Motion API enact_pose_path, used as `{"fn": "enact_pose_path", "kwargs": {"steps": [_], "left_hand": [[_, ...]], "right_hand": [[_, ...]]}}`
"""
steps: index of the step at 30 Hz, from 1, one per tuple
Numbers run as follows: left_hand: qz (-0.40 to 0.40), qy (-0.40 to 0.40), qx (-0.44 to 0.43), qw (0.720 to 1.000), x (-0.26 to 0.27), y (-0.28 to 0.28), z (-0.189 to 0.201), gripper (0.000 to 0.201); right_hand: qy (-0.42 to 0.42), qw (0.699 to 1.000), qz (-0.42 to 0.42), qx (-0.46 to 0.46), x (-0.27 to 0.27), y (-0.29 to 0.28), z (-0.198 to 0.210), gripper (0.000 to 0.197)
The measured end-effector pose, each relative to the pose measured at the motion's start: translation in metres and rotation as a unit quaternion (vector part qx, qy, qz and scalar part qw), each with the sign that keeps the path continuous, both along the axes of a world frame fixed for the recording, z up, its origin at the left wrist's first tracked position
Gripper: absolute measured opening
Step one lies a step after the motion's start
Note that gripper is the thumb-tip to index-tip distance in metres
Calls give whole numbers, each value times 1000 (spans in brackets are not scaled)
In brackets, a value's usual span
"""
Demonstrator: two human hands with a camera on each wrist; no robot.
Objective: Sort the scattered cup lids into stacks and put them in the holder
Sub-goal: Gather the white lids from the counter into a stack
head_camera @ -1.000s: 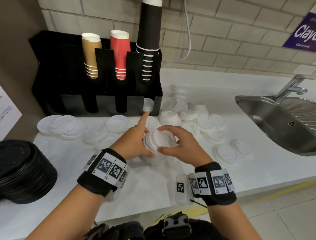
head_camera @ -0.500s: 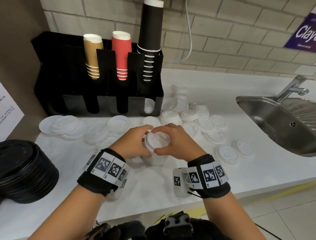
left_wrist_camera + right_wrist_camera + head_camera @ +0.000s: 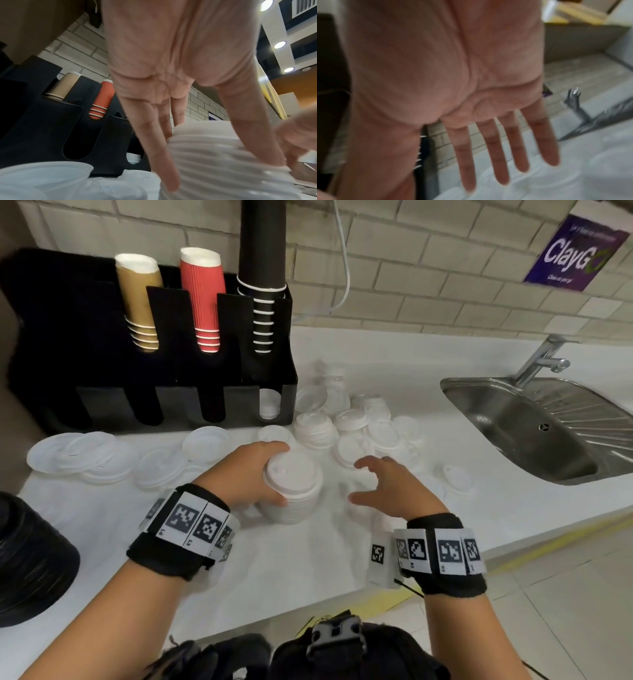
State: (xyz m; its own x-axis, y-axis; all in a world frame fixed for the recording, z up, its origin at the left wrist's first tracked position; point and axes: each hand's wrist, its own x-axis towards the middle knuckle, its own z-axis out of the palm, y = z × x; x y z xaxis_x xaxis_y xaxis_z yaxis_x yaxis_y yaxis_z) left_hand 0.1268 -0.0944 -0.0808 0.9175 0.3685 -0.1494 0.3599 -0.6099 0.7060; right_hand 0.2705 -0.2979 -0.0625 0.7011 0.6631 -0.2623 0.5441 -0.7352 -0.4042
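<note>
The left hand point(image 3: 246, 477) wraps around a tall stack of white lids point(image 3: 291, 491) standing on the white counter point(image 3: 274, 559), with fingers on the far side and the thumb on the near side. In the left wrist view the fingers point(image 3: 161, 155) run down the ribbed side of the stack point(image 3: 223, 162), so this hand grips it. The right hand point(image 3: 394, 487) hovers just right of the stack, not touching it, with fingers spread and holding nothing; the right wrist view shows a flat, empty palm point(image 3: 445, 67).

The black holder point(image 3: 154, 371) stands at the far left against the brick wall. Its upper slots hold 3 stacks of cups: brown point(image 3: 140, 299), red point(image 3: 203, 296) and black point(image 3: 262, 268). Of the lower lid slots, only the rightmost slot point(image 3: 269, 405) shows white lids inside. Loose domed white lids point(image 3: 359, 422) lie in a heap to the far right of the stack, and flatter clear lids point(image 3: 85, 457) spread along the counter to the left. A pile of black lids point(image 3: 27, 559) sits at the near left edge. A steel sink point(image 3: 548, 426) lies to the right.

The risks from here look plain. The stack is tall and held by 1 hand only, so a squeeze off-centre or a quick lift could make it buckle and spill. The 2 kinds of white lid look alike, so a wrong one could get added and stop the stack nesting. The right hand's reach toward the heap could also knock lids toward the sink.
</note>
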Motion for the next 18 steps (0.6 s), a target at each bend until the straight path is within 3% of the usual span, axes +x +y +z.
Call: {"fn": "enact_pose_path", "kwargs": {"steps": [3,10,12,14,18], "left_hand": [[-3,11,4,1000,2,-1,2,87],[-10,23,19,1000,3,1,5,87],[-13,28,31,999,3,1,5,88],[-13,31,33,999,3,1,5,88],[-9,20,37,999,2,2,1,89]], "right_hand": [[3,986,-66,-150,8,-21,-5,76],[14,982,-78,-169,11,-26,-17,68],[14,989,-73,-124,13,-24,-13,64],[38,996,-71,-23,13,-20,-6,59],[85,975,-41,202,-1,0,2,49]]}}
